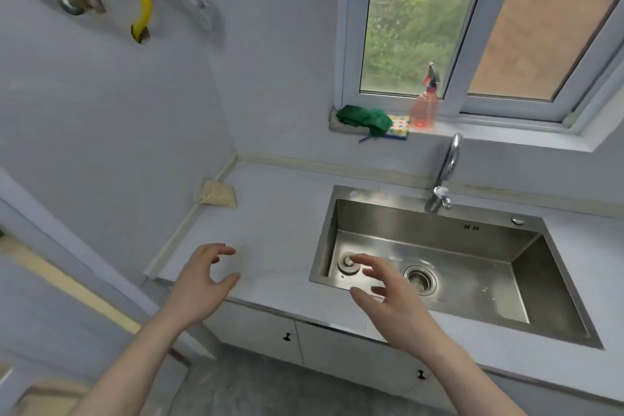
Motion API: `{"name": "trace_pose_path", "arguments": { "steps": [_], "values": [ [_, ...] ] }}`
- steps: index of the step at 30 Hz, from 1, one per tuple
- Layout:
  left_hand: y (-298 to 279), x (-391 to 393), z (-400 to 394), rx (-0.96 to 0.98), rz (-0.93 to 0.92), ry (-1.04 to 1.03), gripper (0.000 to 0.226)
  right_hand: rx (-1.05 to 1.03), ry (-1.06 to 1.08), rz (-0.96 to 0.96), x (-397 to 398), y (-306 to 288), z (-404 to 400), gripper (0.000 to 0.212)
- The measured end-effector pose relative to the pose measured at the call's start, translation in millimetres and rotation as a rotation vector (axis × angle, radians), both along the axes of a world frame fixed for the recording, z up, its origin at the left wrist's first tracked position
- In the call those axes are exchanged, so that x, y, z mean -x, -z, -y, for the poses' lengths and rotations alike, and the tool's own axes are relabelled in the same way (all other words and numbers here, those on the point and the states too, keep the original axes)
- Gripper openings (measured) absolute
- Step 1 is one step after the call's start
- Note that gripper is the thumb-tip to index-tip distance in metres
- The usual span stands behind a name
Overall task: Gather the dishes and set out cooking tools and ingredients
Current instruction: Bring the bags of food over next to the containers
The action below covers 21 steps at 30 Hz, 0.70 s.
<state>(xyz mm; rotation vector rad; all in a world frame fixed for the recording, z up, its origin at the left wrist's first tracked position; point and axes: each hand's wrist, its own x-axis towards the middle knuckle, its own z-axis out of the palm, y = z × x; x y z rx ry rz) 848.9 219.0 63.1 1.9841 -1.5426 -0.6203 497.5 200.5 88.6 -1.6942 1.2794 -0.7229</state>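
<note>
A: Left side status?
B: Bag of grains leans in the back-left corner of the counter, against the wall. Left hand hovers over the counter's front-left edge, fingers loosely curled, holding nothing.

A: Right hand?
B: Right hand is over the front-left corner of the steel sink, fingers spread and relaxed, gripping nothing. Sink stopper lies in the basin just past the fingertips; contact unclear. Drain strainer just right of the hand.

A: Further right?
B: Faucet at the sink's back edge. On the windowsill: green cloth, dotted sponge, pink spray bottle.
</note>
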Motion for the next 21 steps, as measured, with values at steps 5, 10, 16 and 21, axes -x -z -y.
{"name": "trace_pose_path", "arguments": {
  "steps": [5, 10, 16, 21],
  "values": [
    [10, -48, 78, -0.100, -0.005, -0.043, 0.042, -0.041, 0.047, 0.020, -31, 6, 48, 0.045],
    [24, -84, 146, -0.182, 0.004, -0.149, 0.047, -0.064, 0.036, 0.013, -53, 10, 107, 0.042],
    [47, -132, 211, -0.314, -0.045, -0.307, 0.055, -0.092, 0.014, 0.009, -81, 18, 161, 0.040],
    [68, -175, 260, -0.310, -0.194, -0.447, 0.070, -0.105, 0.042, 0.014, -97, 22, 182, 0.041]
  ]
}}
